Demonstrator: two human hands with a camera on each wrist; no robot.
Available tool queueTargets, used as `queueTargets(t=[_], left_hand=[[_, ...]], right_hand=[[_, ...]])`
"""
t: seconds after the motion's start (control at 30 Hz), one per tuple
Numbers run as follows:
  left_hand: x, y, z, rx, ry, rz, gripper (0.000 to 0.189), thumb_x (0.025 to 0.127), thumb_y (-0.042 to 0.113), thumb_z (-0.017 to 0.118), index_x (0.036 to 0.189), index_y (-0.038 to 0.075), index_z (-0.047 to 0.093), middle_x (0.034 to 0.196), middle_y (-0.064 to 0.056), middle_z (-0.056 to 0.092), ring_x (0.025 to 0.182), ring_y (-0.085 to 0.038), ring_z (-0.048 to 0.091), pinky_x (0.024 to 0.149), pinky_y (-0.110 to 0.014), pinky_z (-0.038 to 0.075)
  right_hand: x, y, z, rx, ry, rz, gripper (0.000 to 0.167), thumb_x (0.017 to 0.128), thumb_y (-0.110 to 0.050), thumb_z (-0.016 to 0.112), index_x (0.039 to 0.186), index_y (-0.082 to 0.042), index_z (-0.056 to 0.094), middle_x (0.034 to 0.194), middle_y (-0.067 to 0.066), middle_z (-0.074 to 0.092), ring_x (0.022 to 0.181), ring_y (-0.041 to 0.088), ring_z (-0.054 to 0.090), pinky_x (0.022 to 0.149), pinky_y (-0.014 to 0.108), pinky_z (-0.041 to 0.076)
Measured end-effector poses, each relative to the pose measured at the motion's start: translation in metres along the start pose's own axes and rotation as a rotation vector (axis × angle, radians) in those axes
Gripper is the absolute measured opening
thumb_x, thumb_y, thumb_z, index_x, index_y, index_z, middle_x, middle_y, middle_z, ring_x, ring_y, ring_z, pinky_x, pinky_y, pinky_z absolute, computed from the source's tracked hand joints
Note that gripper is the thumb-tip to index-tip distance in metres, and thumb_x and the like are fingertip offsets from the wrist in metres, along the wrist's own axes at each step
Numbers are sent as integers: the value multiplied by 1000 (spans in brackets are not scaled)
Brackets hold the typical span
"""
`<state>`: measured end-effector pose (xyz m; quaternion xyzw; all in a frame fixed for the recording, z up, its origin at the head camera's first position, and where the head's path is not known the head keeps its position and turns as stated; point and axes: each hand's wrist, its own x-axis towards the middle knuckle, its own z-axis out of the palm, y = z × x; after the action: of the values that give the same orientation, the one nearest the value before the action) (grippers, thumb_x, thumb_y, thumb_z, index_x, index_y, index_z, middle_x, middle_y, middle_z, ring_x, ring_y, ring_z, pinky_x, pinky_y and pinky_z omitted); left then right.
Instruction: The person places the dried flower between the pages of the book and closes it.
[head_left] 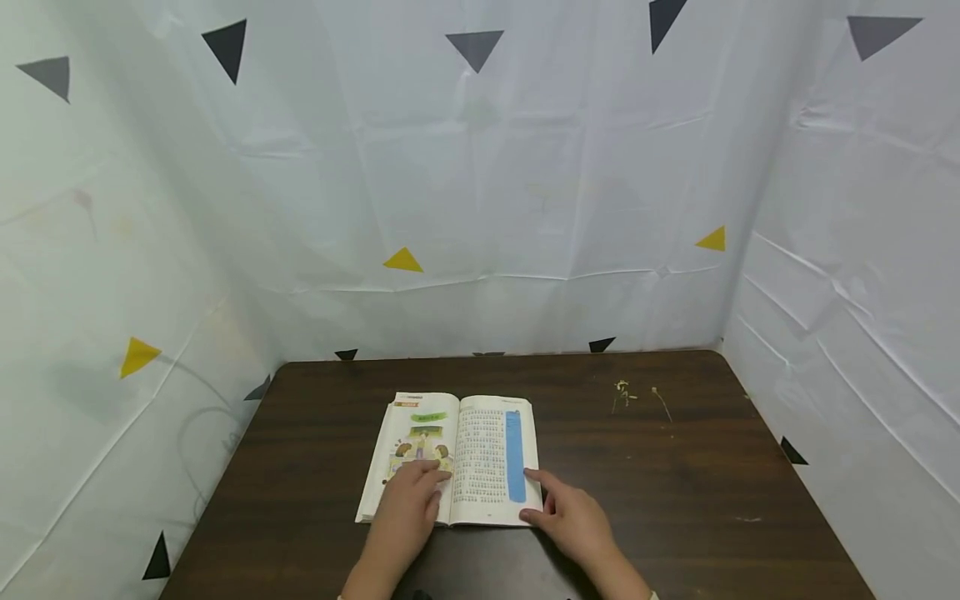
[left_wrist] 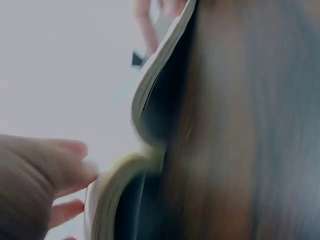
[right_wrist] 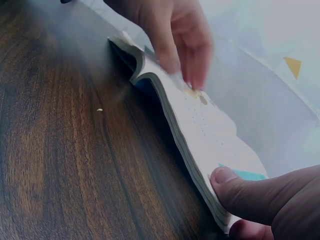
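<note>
An open book (head_left: 480,467) lies on the dark wooden table, with colourful drawings on its left page and lines of print on its right page. A blue strip (head_left: 514,457) runs down the outer side of the right page. My left hand (head_left: 405,504) rests its fingers on the lower part of the left page, over the drawings. At the book's lower right edge, my right hand (head_left: 573,517) holds the page side. The right wrist view shows its thumb (right_wrist: 227,177) on top of the page and a finger low beside the edge.
The table (head_left: 720,475) meets white sheets (head_left: 480,192) with black, grey and yellow triangles at the back and both sides. Two small dried flower sprigs, one yellowish (head_left: 622,390) and one thin-stemmed (head_left: 662,403), lie to the right of the book.
</note>
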<state>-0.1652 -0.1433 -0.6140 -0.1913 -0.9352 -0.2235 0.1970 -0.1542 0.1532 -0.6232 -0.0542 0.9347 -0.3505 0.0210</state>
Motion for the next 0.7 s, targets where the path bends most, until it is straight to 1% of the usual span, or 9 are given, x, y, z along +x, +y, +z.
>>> queueTargets(t=[0.03,0.07,0.13,0.17,0.23,0.3,0.4,0.5,0.7], left_hand=[[1,4,4,-16,-10,43,33,86,-2,85,113,15,81,126,-9,75,123,-33,71,106,-54,57],[2,8,8,-27,-26,71,31,87,2,86,115,15,81,127,-10,75,125,-34,71,108,-56,57],[2,14,16,-41,-72,74,31,91,11,86,122,15,80,134,-12,73,133,-37,68,114,-62,51],[2,16,20,-42,-91,63,33,93,15,84,126,15,79,139,-13,72,138,-39,65,117,-66,48],[1,19,27,-29,-131,16,42,98,26,81,138,17,74,150,-14,66,148,-40,58,122,-70,40],[-1,19,32,-7,-172,-36,51,101,35,76,149,22,67,162,-13,58,157,-40,48,127,-70,32],[-3,17,38,12,-214,-79,57,103,44,69,157,28,60,171,-10,49,164,-37,37,131,-69,25],[-3,15,41,14,-232,-84,59,104,47,67,160,30,56,173,-8,46,166,-34,33,133,-67,22],[-3,14,42,-1,-225,-69,61,103,50,68,159,29,57,173,-9,46,166,-36,33,132,-68,22]], right_hand=[[0,0,0,2,1,-2,63,86,-46,91,144,-31,71,64,-16,53,54,3,45,53,24,35],[0,0,0,6,2,-3,62,86,-46,91,143,-31,71,64,-16,53,54,3,45,53,24,35],[-1,-1,0,14,2,-8,62,86,-45,91,143,-30,71,64,-16,53,54,2,45,53,24,35],[-1,-1,0,16,3,-13,62,86,-44,91,143,-29,71,64,-16,53,53,2,45,53,24,35],[-1,-1,0,22,3,-22,62,86,-43,92,143,-28,71,64,-16,54,53,2,45,53,24,35],[0,-2,-1,24,5,-30,61,87,-43,91,143,-28,71,64,-16,54,53,2,45,53,24,35],[1,-2,-2,17,13,-35,61,87,-42,91,143,-28,71,64,-16,54,54,2,45,53,24,36],[1,-1,-2,12,16,-31,61,87,-43,91,143,-29,71,64,-16,54,54,1,45,53,24,36],[0,0,-1,24,16,-15,60,87,-43,91,142,-29,72,64,-16,54,54,2,45,54,24,36]])
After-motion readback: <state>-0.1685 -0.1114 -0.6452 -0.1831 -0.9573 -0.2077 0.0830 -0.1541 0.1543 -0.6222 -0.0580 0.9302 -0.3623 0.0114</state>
